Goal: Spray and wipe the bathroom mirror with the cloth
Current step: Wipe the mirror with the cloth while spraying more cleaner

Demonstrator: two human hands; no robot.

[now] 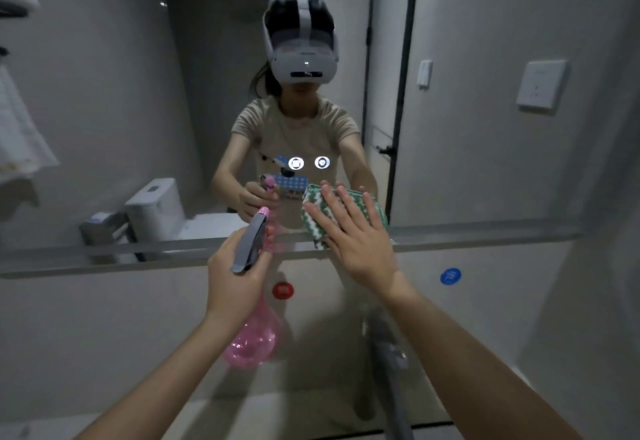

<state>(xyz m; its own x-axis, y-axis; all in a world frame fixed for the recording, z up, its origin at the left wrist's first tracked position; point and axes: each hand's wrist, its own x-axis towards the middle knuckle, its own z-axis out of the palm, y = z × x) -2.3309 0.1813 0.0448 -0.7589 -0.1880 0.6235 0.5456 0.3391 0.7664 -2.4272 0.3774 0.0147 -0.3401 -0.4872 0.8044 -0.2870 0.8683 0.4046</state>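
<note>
Head view shows one mirror, the largest thing, filling the wall above a narrow ledge. Against the mirror's lower edge sits one green-and-white cloth, pressed flat to the glass by the right hand, whose fingers lie straight and spread over it. Just left of the cloth, in front of the mirror's bottom rim, the left hand curls round the neck of one pink spray bottle, its grey trigger head aimed at the glass. Below the mirror are two round stickers, one red and one blue, and one blurred grey tap. Right of the mirror, one white wall switch.
</note>
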